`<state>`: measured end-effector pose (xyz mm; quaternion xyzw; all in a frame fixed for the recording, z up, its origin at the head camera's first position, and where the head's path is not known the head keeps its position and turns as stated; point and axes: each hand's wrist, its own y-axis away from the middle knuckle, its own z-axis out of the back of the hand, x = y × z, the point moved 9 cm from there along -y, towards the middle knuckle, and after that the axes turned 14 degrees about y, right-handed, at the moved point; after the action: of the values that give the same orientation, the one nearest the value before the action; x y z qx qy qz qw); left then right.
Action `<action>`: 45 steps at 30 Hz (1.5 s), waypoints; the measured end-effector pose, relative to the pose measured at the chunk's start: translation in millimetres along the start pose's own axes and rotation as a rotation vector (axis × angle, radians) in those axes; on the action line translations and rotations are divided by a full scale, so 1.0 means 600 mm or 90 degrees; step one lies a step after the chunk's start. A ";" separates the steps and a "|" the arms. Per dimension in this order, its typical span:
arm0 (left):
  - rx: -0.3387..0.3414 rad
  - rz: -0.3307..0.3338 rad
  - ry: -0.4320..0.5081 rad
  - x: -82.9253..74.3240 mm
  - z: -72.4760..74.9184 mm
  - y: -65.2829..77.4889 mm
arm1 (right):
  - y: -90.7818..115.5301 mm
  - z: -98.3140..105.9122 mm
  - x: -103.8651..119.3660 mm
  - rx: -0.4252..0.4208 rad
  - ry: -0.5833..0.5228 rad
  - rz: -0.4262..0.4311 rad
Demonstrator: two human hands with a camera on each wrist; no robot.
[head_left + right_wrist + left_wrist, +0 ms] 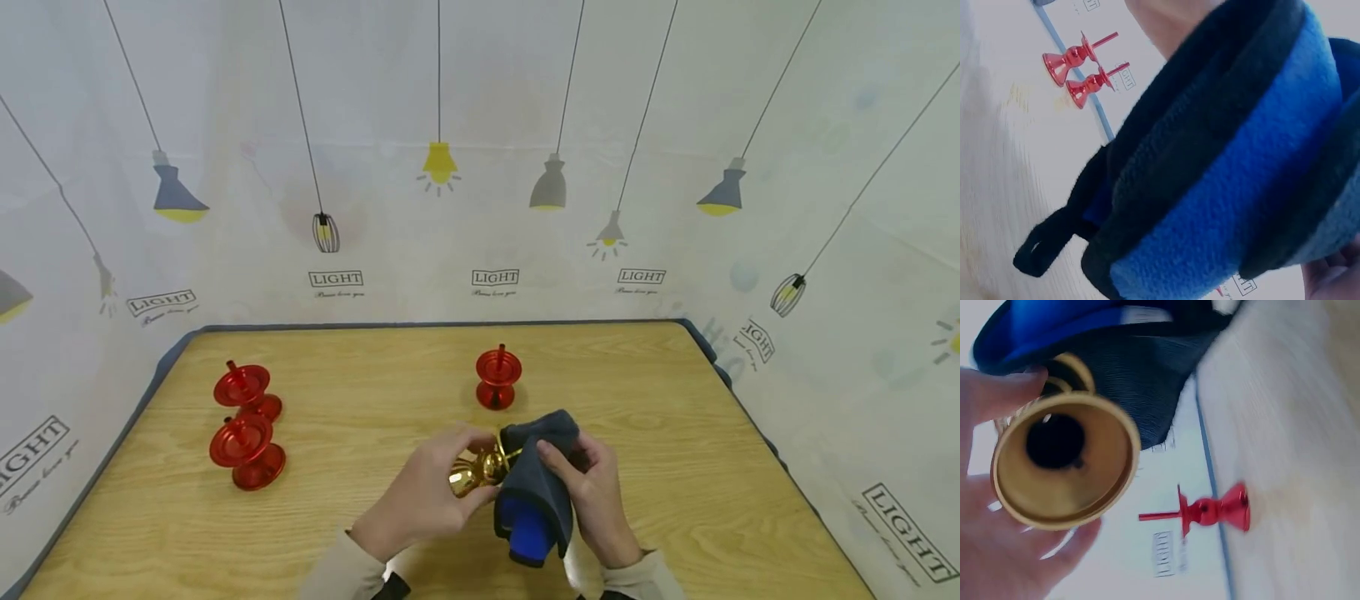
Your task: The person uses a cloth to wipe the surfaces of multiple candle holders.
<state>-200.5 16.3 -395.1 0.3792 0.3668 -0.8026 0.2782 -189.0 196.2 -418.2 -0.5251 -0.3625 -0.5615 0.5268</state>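
My left hand (427,492) grips a shiny gold candle holder (467,477), tipped on its side with its spike end toward the right. In the left wrist view the hollow underside of its base (1110,494) faces the camera. A dark grey cloth (536,479) with a blue inner side is pinched by my right hand (596,492), thumb on top. The cloth lies against the candle holder's dish and partly hides it. In the right wrist view the blue fleecy side of the cloth (1229,206) fills much of the picture, a black hanging loop at its corner.
One red candle holder (498,379) stands upright beyond my hands. Two more, a rear red candle holder (242,385) and a front red candle holder (258,462), stand at the left of the wooden table (360,392). A white printed curtain (495,225) surrounds the table's back and sides.
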 end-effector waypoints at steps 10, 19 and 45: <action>-0.108 -0.090 -0.134 -0.028 0.010 0.004 | 0.000 0.002 -0.004 -0.033 -0.005 -0.015; 0.054 0.069 0.074 0.021 -0.004 0.003 | -0.002 -0.011 -0.011 0.060 -0.035 -0.016; -0.095 -0.067 -0.130 -0.014 0.001 -0.001 | -0.007 -0.002 -0.025 -0.017 -0.036 -0.092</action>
<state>-196.2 17.4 -387.7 0.2538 0.4145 -0.8213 0.2987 -195.0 199.2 -432.1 -0.5199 -0.4067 -0.5880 0.4674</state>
